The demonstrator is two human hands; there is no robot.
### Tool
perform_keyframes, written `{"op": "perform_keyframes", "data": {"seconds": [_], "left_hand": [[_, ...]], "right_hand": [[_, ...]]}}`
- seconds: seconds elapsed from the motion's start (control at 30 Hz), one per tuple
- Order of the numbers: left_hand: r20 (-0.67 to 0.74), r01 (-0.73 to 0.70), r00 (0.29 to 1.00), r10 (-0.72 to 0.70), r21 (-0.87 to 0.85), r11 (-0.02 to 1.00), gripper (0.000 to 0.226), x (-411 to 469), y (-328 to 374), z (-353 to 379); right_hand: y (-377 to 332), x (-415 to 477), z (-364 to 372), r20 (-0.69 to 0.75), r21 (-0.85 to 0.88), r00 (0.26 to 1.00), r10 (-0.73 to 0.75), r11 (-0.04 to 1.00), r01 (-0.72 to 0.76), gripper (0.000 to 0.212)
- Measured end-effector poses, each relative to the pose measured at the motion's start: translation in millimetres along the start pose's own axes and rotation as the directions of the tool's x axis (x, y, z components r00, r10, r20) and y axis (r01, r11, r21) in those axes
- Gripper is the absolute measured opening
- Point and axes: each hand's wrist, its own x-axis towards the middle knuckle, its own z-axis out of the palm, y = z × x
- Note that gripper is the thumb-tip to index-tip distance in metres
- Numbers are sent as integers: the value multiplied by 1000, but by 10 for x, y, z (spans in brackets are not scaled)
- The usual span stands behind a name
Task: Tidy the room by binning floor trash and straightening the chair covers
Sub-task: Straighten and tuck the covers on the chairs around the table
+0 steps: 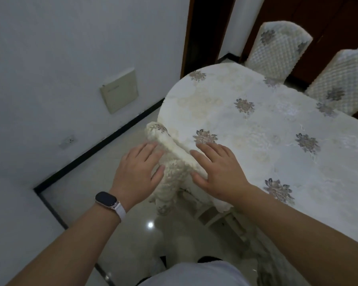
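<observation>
A cream, fluffy chair cover [172, 149] with a grey flower pattern sits over the top of a chair back pushed against the table's near edge. My left hand [137, 172], with a watch on its wrist, lies flat on the cover's left side, fingers spread. My right hand [217, 170] rests on the cover's right side, thumb under the fabric edge and fingers spread over it. Neither hand has closed on the fabric. The chair seat below is mostly hidden. No floor trash is in sight.
An oval table [267, 124] under a flowered white cloth fills the right. Two covered chairs [277, 46] [339, 79] stand at its far side. A white wall with a beige panel [120, 89] is on the left, and a glossy tile floor [103, 166] lies below.
</observation>
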Motion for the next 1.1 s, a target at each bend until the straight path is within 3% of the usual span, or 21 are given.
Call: {"op": "perform_keyframes", "data": {"seconds": [0.5,0.9,1.1], "left_hand": [[7,190,981,-192,119,974,45,302,-1350,-262],[-36,269,963,-268,227,936,43,1217,-2475,-563],[-13,226,973,-230,249,942,43,1498,-3062,-599]], "right_hand": [[-427,1644,764,-18,96,984,-175,980,176,48],[-372,3408,1158,56,137,963,-263,958,254,55],[-489,3926,1420,23,170,974,-227,961,220,54]]}}
